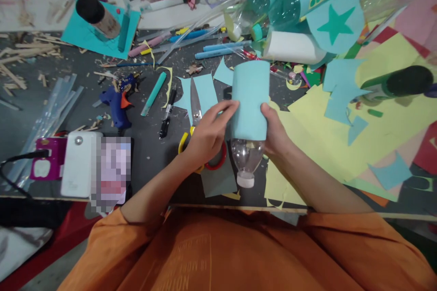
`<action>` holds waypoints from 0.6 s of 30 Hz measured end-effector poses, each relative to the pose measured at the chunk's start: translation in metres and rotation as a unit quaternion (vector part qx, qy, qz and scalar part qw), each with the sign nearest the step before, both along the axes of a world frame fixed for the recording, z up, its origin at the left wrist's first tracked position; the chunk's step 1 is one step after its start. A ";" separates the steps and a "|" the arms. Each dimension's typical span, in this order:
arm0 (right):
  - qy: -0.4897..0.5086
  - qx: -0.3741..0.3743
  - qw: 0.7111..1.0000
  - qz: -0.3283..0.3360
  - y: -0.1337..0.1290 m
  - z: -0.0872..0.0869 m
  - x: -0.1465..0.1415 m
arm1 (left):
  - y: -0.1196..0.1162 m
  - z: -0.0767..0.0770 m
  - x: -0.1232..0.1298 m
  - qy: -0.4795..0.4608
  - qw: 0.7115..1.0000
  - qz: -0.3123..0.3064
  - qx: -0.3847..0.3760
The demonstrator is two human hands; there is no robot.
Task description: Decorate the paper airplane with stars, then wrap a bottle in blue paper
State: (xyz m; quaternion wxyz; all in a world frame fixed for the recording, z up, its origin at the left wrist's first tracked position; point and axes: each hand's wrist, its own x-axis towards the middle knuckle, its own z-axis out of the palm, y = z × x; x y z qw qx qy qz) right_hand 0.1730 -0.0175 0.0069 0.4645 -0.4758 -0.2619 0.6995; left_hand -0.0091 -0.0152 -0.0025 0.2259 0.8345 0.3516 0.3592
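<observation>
A clear plastic bottle points its white cap toward me, and light blue paper is wrapped around its body. My right hand grips the wrapped bottle from the right, thumb on the paper's edge. My left hand is at the paper's left edge, its fingertips touching it and its fingers close together. Scissors with yellow and red handles lie partly under my left hand. Light blue scraps lie just beyond them.
A blue glue gun, black marker and teal marker lie left. Glue sticks, a power bank and a phone are farther left. Yellow paper covers the right; decorated bottles are behind.
</observation>
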 end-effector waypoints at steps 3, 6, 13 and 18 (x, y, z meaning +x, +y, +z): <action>-0.010 -0.004 0.999 -0.033 0.005 0.002 0.005 | -0.007 0.004 0.006 0.009 0.999 -0.035 -0.003; -0.011 -0.008 0.999 -0.051 0.008 0.003 0.005 | -0.009 0.008 0.010 -0.028 0.999 -0.039 -0.010; -0.003 0.006 0.999 -0.054 0.012 0.000 0.005 | 0.003 0.004 0.008 -0.275 0.918 0.099 -0.269; 0.007 -0.006 0.998 -0.061 0.011 -0.001 0.005 | 0.011 0.008 0.005 -0.327 0.866 0.128 -0.355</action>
